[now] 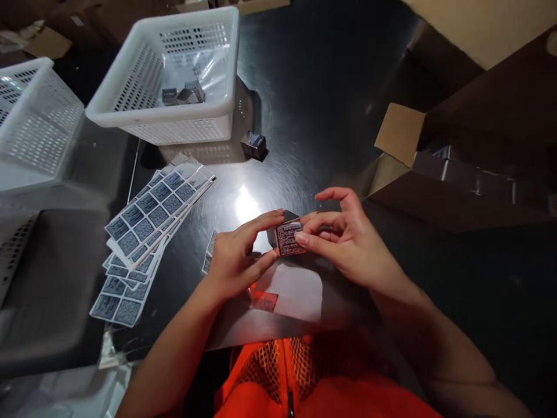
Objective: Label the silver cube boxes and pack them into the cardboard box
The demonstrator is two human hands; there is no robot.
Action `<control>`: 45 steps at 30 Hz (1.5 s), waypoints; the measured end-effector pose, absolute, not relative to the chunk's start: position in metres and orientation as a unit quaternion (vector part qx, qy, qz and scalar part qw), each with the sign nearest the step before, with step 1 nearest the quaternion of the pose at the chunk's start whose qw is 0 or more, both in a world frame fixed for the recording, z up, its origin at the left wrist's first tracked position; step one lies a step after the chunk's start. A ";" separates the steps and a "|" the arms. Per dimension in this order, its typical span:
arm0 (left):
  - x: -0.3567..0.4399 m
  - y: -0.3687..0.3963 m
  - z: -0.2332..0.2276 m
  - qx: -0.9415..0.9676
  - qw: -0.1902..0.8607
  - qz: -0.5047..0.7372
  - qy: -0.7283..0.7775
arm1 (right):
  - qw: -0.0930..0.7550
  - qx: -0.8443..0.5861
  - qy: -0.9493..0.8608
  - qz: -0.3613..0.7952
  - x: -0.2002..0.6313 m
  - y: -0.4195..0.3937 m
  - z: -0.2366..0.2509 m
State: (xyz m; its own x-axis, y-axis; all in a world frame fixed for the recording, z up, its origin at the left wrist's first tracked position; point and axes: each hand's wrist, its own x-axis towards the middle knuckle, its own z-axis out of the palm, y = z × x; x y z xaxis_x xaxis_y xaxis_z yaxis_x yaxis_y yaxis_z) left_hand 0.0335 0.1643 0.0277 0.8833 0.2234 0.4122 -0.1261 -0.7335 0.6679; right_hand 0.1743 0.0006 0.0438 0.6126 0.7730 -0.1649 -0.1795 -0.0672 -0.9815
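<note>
Both hands meet over the counter [331, 104] just below centre. The left hand [237, 258] and right hand [348, 241] together pinch a small box [289, 237] bearing a red label, fingers closed on its edges from either side. Sheets of stickers [148, 232] fan out at 9 o'clock of the box. A white basket [174, 75] sits at 11 o'clock, a lone small dark box [255, 145] just beside it. An open carton [435, 174] lies at 3 o'clock.
</note>
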 end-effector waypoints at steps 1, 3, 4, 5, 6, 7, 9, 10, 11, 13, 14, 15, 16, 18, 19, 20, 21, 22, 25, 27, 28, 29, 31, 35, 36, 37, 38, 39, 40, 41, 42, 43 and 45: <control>0.034 0.164 0.028 0.899 0.364 0.240 0.027 | 0.639 -0.631 -0.236 0.370 0.174 0.001 0.044; 0.034 0.164 0.028 0.899 0.365 0.241 0.026 | 0.636 -0.635 -0.237 0.369 0.175 0.001 0.044; 0.033 0.164 0.028 0.898 0.366 0.242 0.026 | 0.634 -0.636 -0.237 0.370 0.175 0.001 0.045; 0.033 0.164 0.027 0.898 0.366 0.242 0.026 | 0.634 -0.636 -0.236 0.371 0.175 0.001 0.045; 0.033 0.164 0.027 0.898 0.366 0.242 0.027 | 0.634 -0.635 -0.235 0.372 0.175 0.001 0.046; 0.033 0.164 0.026 0.898 0.367 0.242 0.028 | 0.636 -0.634 -0.234 0.372 0.175 0.002 0.046; 0.032 0.164 0.025 0.897 0.368 0.243 0.031 | 0.640 -0.633 -0.232 0.369 0.174 0.002 0.046; 0.032 0.164 0.025 0.898 0.367 0.242 0.033 | 0.642 -0.635 -0.230 0.363 0.173 0.003 0.047; 0.031 0.163 0.024 0.898 0.366 0.242 0.033 | 0.643 -0.638 -0.228 0.357 0.171 0.003 0.047; 0.030 0.162 0.025 0.901 0.361 0.240 0.033 | 0.643 -0.651 -0.221 0.339 0.167 0.003 0.047; 0.030 0.162 0.025 0.902 0.358 0.240 0.034 | 0.642 -0.658 -0.218 0.329 0.166 0.004 0.046; 0.030 0.162 0.025 0.903 0.357 0.238 0.036 | 0.641 -0.664 -0.215 0.318 0.166 0.004 0.046; 0.030 0.163 0.025 0.902 0.358 0.237 0.042 | 0.640 -0.672 -0.212 0.306 0.166 0.004 0.045; 0.030 0.163 0.024 0.898 0.371 0.229 0.062 | 0.636 -0.685 -0.209 0.286 0.170 0.004 0.042; 0.030 0.164 0.024 0.894 0.380 0.224 0.075 | 0.635 -0.686 -0.213 0.286 0.174 0.003 0.041; 0.030 0.164 0.024 0.890 0.391 0.219 0.086 | 0.635 -0.679 -0.219 0.295 0.177 0.003 0.039; 0.030 0.164 0.024 0.885 0.402 0.214 0.097 | 0.637 -0.666 -0.228 0.315 0.180 0.002 0.037; 0.029 0.164 0.024 0.879 0.416 0.208 0.102 | 0.638 -0.646 -0.238 0.345 0.183 0.002 0.036; 0.023 0.165 0.022 0.866 0.452 0.194 0.095 | 0.631 -0.581 -0.269 0.438 0.186 0.001 0.035; 0.020 0.170 0.018 0.871 0.445 0.190 0.083 | 0.615 -0.566 -0.292 0.464 0.185 0.004 0.035; 0.020 0.173 0.016 0.876 0.438 0.185 0.078 | 0.612 -0.564 -0.299 0.468 0.184 0.007 0.034; 0.020 0.174 0.014 0.881 0.428 0.187 0.079 | 0.614 -0.564 -0.297 0.465 0.184 0.009 0.033; 0.021 0.173 0.013 0.891 0.401 0.197 0.085 | 0.633 -0.581 -0.273 0.433 0.181 0.014 0.030; 0.029 0.162 0.020 0.910 0.327 0.235 0.101 | 0.640 -0.641 -0.267 0.329 0.172 0.017 0.024; 0.032 0.161 0.021 0.902 0.322 0.265 0.109 | 0.636 -0.643 -0.282 0.320 0.171 0.018 0.023; 0.035 0.162 0.021 0.891 0.325 0.284 0.138 | 0.634 -0.642 -0.298 0.311 0.172 0.018 0.022; 0.037 0.164 0.020 0.877 0.329 0.307 0.167 | 0.632 -0.644 -0.316 0.294 0.172 0.019 0.022; 0.039 0.166 0.020 0.863 0.333 0.325 0.196 | 0.627 -0.649 -0.339 0.268 0.173 0.018 0.022; 0.040 0.168 0.019 0.850 0.336 0.338 0.225 | 0.615 -0.653 -0.372 0.238 0.174 0.018 0.023; 0.041 0.171 0.019 0.838 0.336 0.350 0.250 | 0.597 -0.653 -0.415 0.212 0.175 0.016 0.024; 0.041 0.173 0.018 0.827 0.336 0.360 0.272 | 0.572 -0.646 -0.467 0.193 0.175 0.015 0.025; 0.041 0.175 0.018 0.816 0.336 0.369 0.291 | 0.542 -0.633 -0.520 0.186 0.174 0.014 0.026; 0.041 0.178 0.018 0.795 0.343 0.388 0.317 | 0.478 -0.610 -0.604 0.188 0.171 0.014 0.025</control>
